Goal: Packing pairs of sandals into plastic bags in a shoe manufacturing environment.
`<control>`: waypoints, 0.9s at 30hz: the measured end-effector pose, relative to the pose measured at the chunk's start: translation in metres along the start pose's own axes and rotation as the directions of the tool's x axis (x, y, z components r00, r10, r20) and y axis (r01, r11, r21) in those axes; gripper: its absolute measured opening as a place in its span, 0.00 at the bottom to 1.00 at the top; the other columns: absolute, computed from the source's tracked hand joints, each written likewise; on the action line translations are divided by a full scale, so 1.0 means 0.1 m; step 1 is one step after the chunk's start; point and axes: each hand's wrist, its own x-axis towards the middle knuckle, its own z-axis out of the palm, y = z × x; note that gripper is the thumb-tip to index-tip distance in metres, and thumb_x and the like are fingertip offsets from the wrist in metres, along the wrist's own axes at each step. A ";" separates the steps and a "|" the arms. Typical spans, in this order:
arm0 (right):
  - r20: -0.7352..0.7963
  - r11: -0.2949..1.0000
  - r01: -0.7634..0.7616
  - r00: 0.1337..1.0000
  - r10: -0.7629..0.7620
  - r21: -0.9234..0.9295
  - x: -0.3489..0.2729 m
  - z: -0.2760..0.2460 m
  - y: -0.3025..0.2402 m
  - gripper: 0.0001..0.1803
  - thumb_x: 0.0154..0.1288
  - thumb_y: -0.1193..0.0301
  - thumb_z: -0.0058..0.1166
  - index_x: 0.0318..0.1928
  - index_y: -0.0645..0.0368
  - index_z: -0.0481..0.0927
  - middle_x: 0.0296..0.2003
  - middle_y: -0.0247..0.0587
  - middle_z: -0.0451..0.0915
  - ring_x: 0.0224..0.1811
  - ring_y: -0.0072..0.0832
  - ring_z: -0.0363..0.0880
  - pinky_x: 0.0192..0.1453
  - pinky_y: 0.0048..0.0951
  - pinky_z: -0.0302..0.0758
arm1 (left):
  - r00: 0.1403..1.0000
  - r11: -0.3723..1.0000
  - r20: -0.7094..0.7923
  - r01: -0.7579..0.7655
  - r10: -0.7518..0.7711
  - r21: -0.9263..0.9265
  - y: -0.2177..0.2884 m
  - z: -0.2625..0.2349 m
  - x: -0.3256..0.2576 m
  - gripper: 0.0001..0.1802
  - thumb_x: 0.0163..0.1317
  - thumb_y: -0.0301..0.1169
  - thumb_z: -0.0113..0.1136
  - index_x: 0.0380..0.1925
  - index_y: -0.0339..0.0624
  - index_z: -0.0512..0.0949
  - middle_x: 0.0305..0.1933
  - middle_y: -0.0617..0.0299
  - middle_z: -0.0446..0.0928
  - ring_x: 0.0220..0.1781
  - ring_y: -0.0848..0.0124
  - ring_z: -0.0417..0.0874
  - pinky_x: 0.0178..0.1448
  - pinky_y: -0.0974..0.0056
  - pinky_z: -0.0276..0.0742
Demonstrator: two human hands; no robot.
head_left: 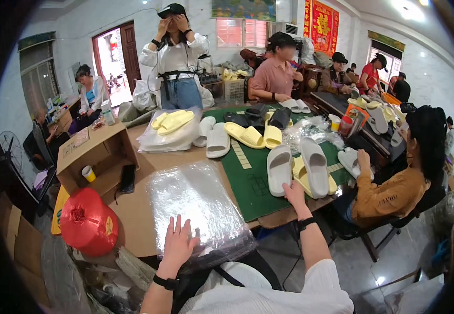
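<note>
My left hand (178, 243) rests with fingers spread on the near edge of a stack of clear plastic bags (185, 188) at the table's front. Off to the right, my right hand (295, 198) grips the near end of a light grey slipper (279, 167), partly hiding its edge. A second light grey slipper (316, 162) lies beside it, on top of a yellow slipper (299, 172) that shows between the two. Farther back on the green mat (255, 194) are more yellow slippers (245, 134), black slippers (237, 119) and a grey pair (218, 140).
Yellow slippers (172, 122) lie on a bag stack at the back left. A cardboard box (97, 137) with a phone (127, 179) and a red bundle (89, 222) stand left. A co-worker in a mustard top (394, 188) handles slippers at right; others stand across the table.
</note>
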 end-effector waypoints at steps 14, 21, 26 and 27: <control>0.467 0.653 -0.219 0.853 -0.234 0.725 -1.32 0.06 -1.72 0.13 0.72 0.68 0.53 0.51 0.63 0.74 0.31 0.30 0.78 0.24 0.13 0.71 0.25 0.19 0.67 | 0.997 0.997 -0.023 0.072 -0.072 -0.020 -0.31 0.51 -0.27 0.36 0.62 0.53 0.62 0.66 0.47 0.70 0.71 0.36 0.63 0.73 0.37 0.61 0.74 0.39 0.58; 0.674 0.878 -0.072 0.671 -0.308 0.473 -1.35 0.46 -1.52 0.20 0.69 0.64 0.56 0.53 0.66 0.78 0.29 0.36 0.80 0.25 0.19 0.72 0.27 0.24 0.69 | 0.993 0.993 0.017 0.114 -0.114 -0.015 -0.25 0.48 -0.27 0.35 0.64 0.53 0.60 0.67 0.47 0.69 0.73 0.38 0.61 0.74 0.40 0.60 0.75 0.41 0.57; 0.667 0.932 0.330 0.662 -0.342 0.149 -1.25 0.41 -1.57 0.22 0.65 0.57 0.57 0.52 0.58 0.81 0.32 0.48 0.83 0.33 0.40 0.82 0.41 0.39 0.79 | 0.995 0.994 -0.025 0.100 -0.101 -0.036 -0.32 0.54 -0.30 0.35 0.64 0.53 0.60 0.66 0.47 0.69 0.73 0.38 0.60 0.74 0.38 0.60 0.75 0.39 0.56; 0.607 0.853 0.522 0.684 -0.406 -0.018 -1.23 0.43 -1.54 0.23 0.63 0.55 0.59 0.52 0.57 0.82 0.34 0.49 0.83 0.36 0.45 0.84 0.44 0.41 0.80 | 0.994 0.994 -0.023 0.106 -0.107 -0.039 -0.32 0.55 -0.29 0.35 0.64 0.53 0.60 0.66 0.47 0.69 0.73 0.38 0.60 0.74 0.38 0.60 0.75 0.39 0.56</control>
